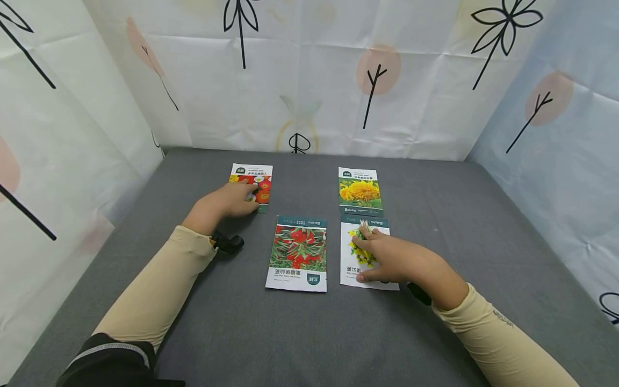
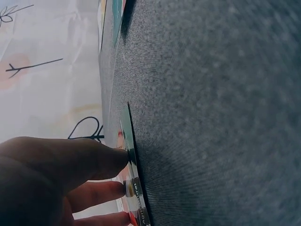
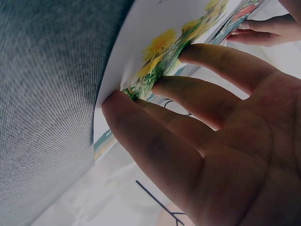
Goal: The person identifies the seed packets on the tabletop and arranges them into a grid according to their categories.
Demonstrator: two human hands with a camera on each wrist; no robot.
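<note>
My left hand (image 1: 224, 203) rests its fingertips on a seed packet (image 1: 264, 185) with red and white flowers, at the back left of the table. In the left wrist view the thumb (image 2: 106, 160) and two fingers touch that packet, which lies flat. My right hand (image 1: 398, 259) presses extended fingers on a seed packet (image 1: 347, 263) with yellow flowers on white, lying upside down at the front right. The right wrist view shows its fingertips spread over the printed flowers. Between the hands lies an upside-down red-flower seed packet (image 1: 299, 250), touched by neither.
Behind the right hand, a seed packet with large yellow blooms (image 1: 360, 191) lies upright, its lower edge close to the front right packet. The grey table (image 1: 300, 338) is bordered by white patterned cloth (image 1: 309, 70) at the back and both sides.
</note>
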